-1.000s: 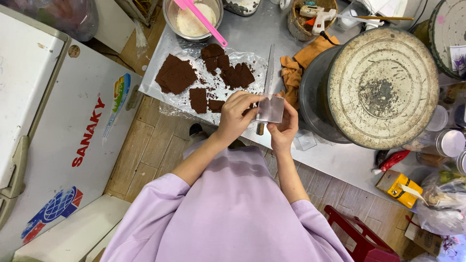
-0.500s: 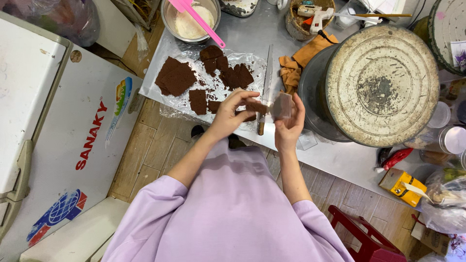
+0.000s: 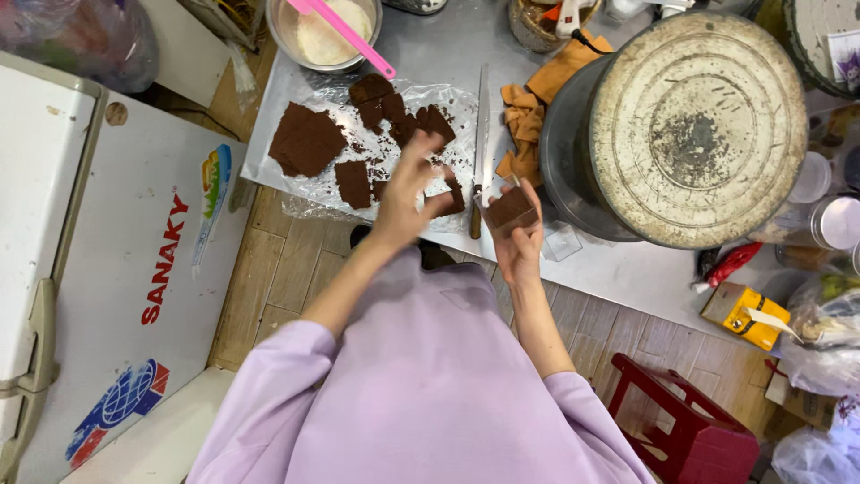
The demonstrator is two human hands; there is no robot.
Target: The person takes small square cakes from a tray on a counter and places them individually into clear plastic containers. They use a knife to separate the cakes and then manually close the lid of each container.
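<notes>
1. The right hand (image 3: 518, 240), just right of the frame's centre, has its fingers closed around a small clear plastic cup with a brown cake piece inside (image 3: 511, 210), held above the desk's near edge.
2. The left hand (image 3: 409, 188), at centre, hovers with its fingers loosely spread over the broken dark brown cake slabs (image 3: 307, 141); whether it grips a crumb cannot be told.
3. The slabs lie on a crinkled clear plastic sheet (image 3: 309, 199) spread over the grey metal desk (image 3: 627, 273), upper centre.
4. A long steel knife with a wooden handle (image 3: 481, 134) lies on the desk just right of the sheet, between the hands.
5. A large round grey metal pot with a stained lid (image 3: 694, 125) fills the upper right.
</notes>
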